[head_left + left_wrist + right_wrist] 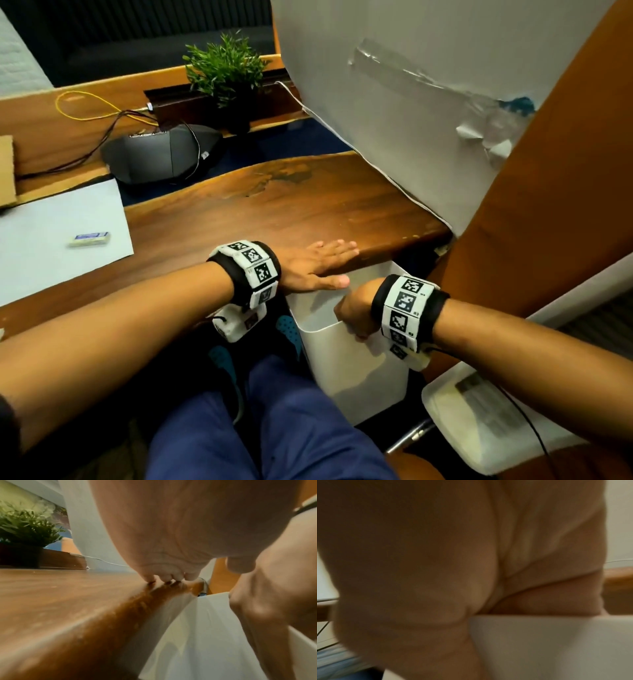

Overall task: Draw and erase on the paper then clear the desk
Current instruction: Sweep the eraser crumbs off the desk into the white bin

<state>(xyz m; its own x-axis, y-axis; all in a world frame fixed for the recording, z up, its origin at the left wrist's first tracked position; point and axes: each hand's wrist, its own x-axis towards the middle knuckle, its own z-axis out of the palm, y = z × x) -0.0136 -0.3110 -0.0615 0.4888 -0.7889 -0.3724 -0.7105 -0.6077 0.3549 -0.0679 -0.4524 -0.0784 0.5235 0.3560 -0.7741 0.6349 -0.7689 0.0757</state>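
Observation:
A white sheet of paper (58, 236) lies on the wooden desk (260, 209) at the left, with a white and blue eraser (89, 238) on it. My left hand (320, 265) lies flat with straight fingers on the desk's front edge, its thumb over the white bin (352, 370). My right hand (354, 317) grips the near rim of that bin, which is held against the desk edge below the left hand. In the right wrist view the fingers (544, 599) curl over the bin's rim (556, 619). The left wrist view shows fingertips (164, 578) touching the desk.
A dark conference speaker (161, 154) with cables and a potted plant (226, 75) stand at the back. A white board (404, 102) leans at the right beside an orange panel (548, 205). A cardboard piece (7, 171) lies far left. My legs (267, 428) are below the desk.

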